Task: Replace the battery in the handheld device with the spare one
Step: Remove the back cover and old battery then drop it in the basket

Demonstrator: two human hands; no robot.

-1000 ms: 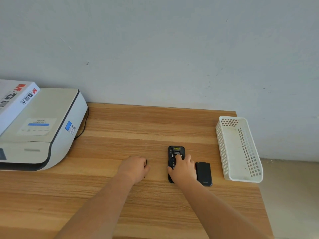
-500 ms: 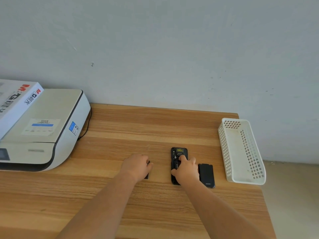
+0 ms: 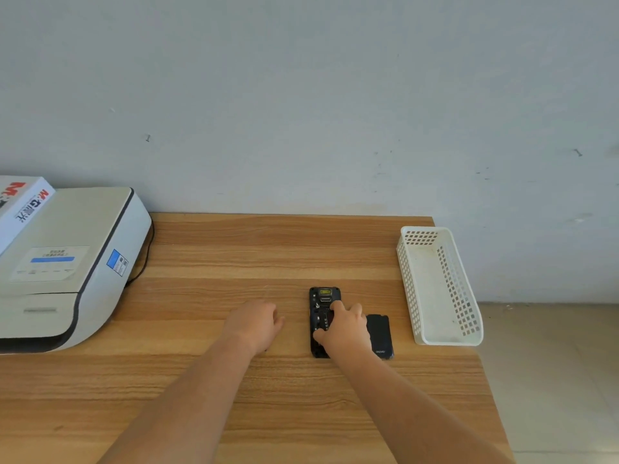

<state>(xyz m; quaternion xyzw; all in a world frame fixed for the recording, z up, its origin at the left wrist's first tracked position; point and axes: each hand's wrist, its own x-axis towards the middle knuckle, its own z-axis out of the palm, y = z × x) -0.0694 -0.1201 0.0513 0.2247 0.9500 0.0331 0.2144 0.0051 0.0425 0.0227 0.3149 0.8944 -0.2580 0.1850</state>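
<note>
My right-hand fingers [image 3: 336,308] spread, pressing into open back of handheld device [image 3: 323,298]; no pinch visible. Little change over last second: right hand [image 3: 345,329] stays on device, left hand [image 3: 256,324] stays curled just left of it, dark item earlier peeking beside it now hidden; grip: cannot tell. Swap probably mid-way, battery being seated or freed. Black back cover [image 3: 380,334] lies touching right of device, faint unreadable logo. Basket [image 3: 442,339] further right. Printer [image 3: 67,262] far left of device on surface [image 3: 234,256]; box [image 3: 23,202] reads "M&G".
</note>
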